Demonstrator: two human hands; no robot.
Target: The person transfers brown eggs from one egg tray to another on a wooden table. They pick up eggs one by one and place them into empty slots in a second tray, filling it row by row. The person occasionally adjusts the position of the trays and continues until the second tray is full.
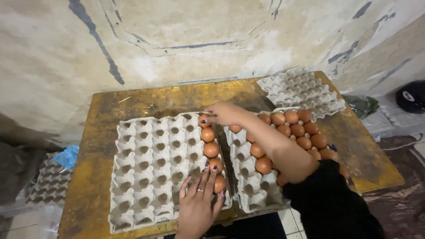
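Well, starting from nine o'clock, a blue plastic bag (67, 156) lies on the floor beside the yellow table (102, 132), with some grey trays (48, 181) under it. On the table, the left tray (150, 168) is nearly all bare cups; only its right column holds brown eggs (211, 149), five of them in a line.

The left hand (197, 206) comes in at six o'clock. It lies flat with the fingers spread on the lower right corner of this tray, and the fingertips touch the two lowest eggs. A ring is on one finger.

The right hand (223, 113) reaches across from four o'clock, in a black sleeve (332, 203). Its fingers pinch the top egg (203, 119) of the column, at the upper right corner of the left tray.

Just beside it, the right tray (254, 186) has many eggs on its far side. At one o'clock, an empty tray (303, 90) leans over the table edge. At three o'clock, a dark helmet (411, 95) sits on the floor.
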